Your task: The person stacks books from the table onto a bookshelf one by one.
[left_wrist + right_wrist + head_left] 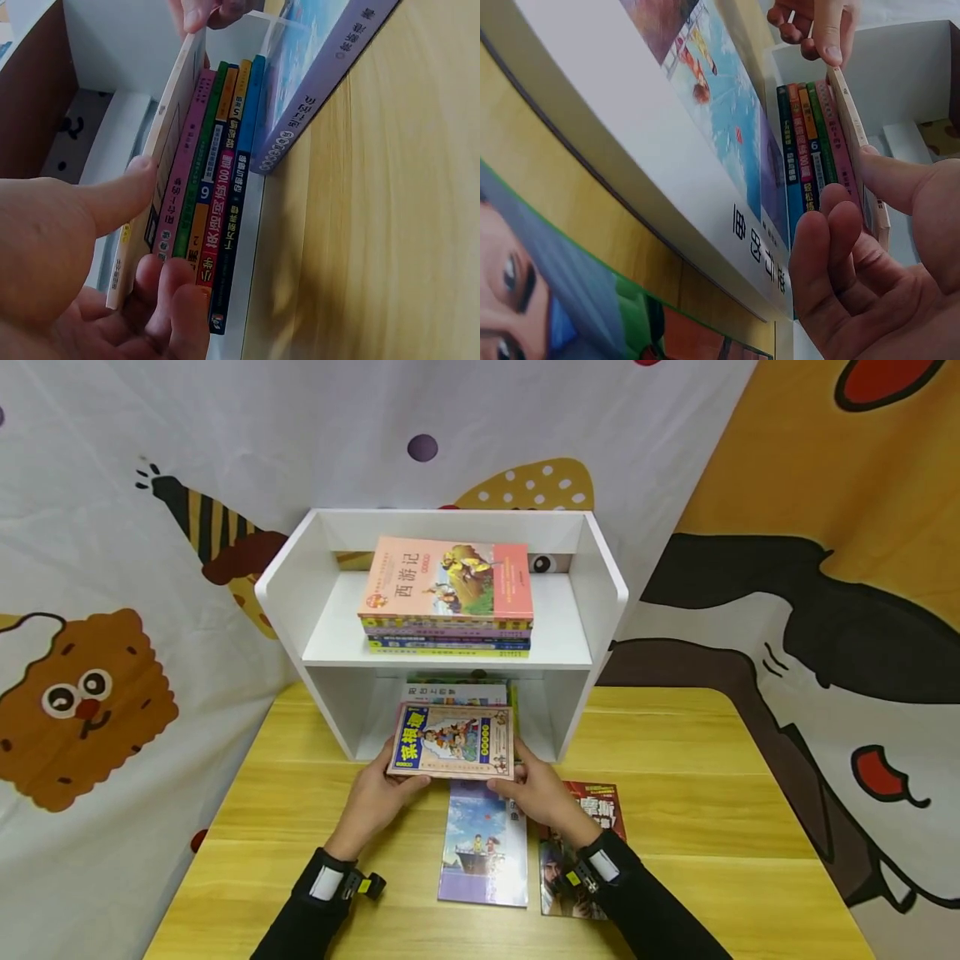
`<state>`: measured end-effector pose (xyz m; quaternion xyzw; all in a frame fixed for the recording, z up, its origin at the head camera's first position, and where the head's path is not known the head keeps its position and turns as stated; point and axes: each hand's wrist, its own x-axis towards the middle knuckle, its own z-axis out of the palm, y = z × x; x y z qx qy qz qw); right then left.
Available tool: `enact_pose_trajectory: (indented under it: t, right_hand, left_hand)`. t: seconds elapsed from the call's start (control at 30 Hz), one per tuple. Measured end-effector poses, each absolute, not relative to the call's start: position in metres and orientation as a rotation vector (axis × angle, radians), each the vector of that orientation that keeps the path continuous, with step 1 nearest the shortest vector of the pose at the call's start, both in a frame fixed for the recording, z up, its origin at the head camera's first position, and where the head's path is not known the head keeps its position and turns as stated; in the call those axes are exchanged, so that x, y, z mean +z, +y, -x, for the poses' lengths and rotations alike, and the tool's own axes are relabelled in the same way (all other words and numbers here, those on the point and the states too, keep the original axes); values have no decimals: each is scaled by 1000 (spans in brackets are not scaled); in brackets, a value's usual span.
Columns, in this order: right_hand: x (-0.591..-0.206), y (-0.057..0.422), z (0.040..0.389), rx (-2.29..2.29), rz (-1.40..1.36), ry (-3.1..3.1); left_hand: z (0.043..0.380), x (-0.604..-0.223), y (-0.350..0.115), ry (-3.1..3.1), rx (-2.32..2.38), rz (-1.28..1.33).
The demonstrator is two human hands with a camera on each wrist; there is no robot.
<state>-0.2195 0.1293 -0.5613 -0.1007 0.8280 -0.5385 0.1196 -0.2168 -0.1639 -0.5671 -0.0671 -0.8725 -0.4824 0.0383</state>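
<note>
A cream-bordered book [452, 743] with a blue title panel is held between both hands, just above a lower stack of books [214, 187] in the white shelf [330, 710]. At its left side, the left hand [377, 800] pinches it, thumb on top and fingers beneath. The right hand [542, 791] grips the opposite side the same way. Both wrist views show the spines of the lower stack right under the held book. A purple book [483, 852] with a boat on its cover lies on the table in front of the shelf.
On the upper shelf sits another stack of books [447, 585], a pink one on top. A red book [577, 852] lies on the wooden table [697, 793], partly under the right forearm. Behind the shelf hangs a cartoon-printed cloth [247, 427].
</note>
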Motion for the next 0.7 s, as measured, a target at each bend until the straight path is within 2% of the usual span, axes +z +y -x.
enact_pose_trajectory:
  t: [0.7]
  right_hand:
    - [-565, 127, 242, -1314, 269, 2763]
  left_hand:
    - [229, -569, -166, -2635, -1189, 109]
